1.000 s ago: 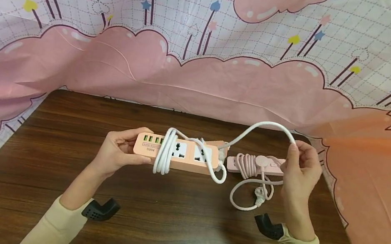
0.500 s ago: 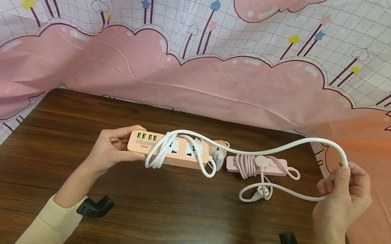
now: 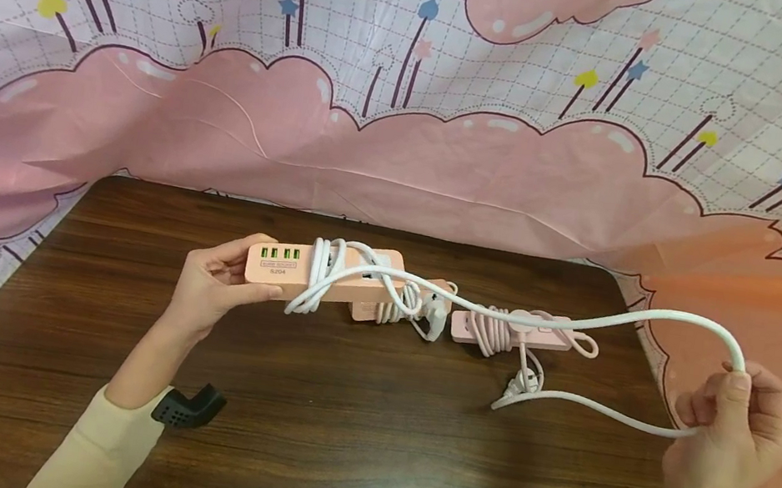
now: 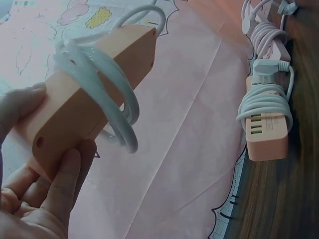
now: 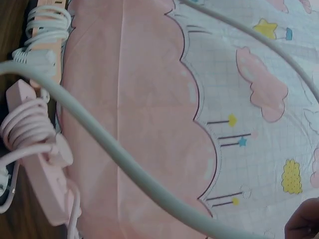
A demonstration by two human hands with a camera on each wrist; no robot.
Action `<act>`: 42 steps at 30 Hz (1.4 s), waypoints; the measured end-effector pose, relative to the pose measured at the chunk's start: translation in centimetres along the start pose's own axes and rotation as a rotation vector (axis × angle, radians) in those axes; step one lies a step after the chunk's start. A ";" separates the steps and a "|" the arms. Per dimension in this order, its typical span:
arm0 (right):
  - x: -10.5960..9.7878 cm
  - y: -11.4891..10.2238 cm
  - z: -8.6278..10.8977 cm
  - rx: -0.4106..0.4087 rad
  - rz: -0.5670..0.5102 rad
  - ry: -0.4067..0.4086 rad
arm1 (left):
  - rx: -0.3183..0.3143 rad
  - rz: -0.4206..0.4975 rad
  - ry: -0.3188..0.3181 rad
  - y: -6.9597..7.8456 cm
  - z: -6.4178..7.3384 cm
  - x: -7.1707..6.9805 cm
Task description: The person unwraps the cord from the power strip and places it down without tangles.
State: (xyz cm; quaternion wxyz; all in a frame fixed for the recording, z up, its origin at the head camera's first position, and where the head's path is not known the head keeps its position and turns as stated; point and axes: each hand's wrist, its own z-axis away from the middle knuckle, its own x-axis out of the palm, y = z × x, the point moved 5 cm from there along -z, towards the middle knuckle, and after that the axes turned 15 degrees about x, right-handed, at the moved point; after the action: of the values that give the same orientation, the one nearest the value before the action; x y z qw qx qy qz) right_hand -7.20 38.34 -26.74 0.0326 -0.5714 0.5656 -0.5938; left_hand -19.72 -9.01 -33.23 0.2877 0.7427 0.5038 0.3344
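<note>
My left hand (image 3: 210, 284) grips the left end of a peach power strip (image 3: 277, 265), raised and tilted up to the right. Thumb and fingers hold its sides in the left wrist view. Several turns of white cord (image 3: 320, 267) wrap the strip's middle and partly cover its sockets; green-lined USB ports face up near my fingers. From the wraps, the cord runs in a long arc to my right hand (image 3: 734, 439), which pinches it between thumb and fingers. Below that hand, the cord returns leftward to a white plug (image 3: 525, 382) in front of a pink power strip (image 3: 552, 335).
A second peach power strip (image 4: 266, 144), wound with white cord, lies on the dark wooden table (image 3: 361, 442) behind the held one. The pink strip has its own cord wrapped round it. A patterned pink and white curtain (image 3: 403, 161) hangs behind the table and along its sides.
My right hand has moved right and toward me, drawing out a longer stretch of cord. The held strip has shifted left and tilted up, uncovering more of the second peach strip.
</note>
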 end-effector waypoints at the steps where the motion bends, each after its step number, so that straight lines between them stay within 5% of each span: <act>1: -0.2 0.0 0.0 0.003 0.002 -0.014 | -0.001 -0.005 0.014 0.0 0.0 -0.1; 7: -1.1 0.0 -0.1 0.066 0.058 -0.190 | 0.011 -0.035 0.088 0.2 -0.3 -0.9; 16: -1.8 -0.6 0.2 0.178 -0.038 -0.646 | 0.029 -0.072 0.197 0.5 -0.8 -1.8; 19: -2.0 -0.8 0.3 0.165 0.001 -0.704 | 0.039 -0.075 0.224 0.7 -0.9 -2.1; 22: -2.8 -0.8 0.3 0.140 0.214 -0.637 | 0.050 -0.065 0.231 1.1 -1.1 -2.1; 26: -3.9 -0.3 0.2 0.089 0.761 -0.538 | 0.068 -0.040 0.227 1.6 -1.3 -1.7; 30: -4.5 0.7 0.2 -0.075 1.228 -0.602 | 0.086 0.003 0.205 2.2 -1.5 -1.1; 39: -6.8 3.3 0.2 -0.174 1.583 -0.761 | 0.115 0.028 0.144 2.9 -1.7 0.0; 42: -7.6 4.2 0.0 -0.139 1.684 -0.778 | 0.129 0.032 0.135 3.0 -1.8 0.1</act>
State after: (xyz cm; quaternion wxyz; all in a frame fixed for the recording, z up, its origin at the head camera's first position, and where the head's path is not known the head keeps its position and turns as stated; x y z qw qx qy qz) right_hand -7.08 42.05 -34.62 0.6057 -0.1320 0.7775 -0.1058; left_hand -19.43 -9.76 -29.87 0.1994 0.7434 0.5306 0.3550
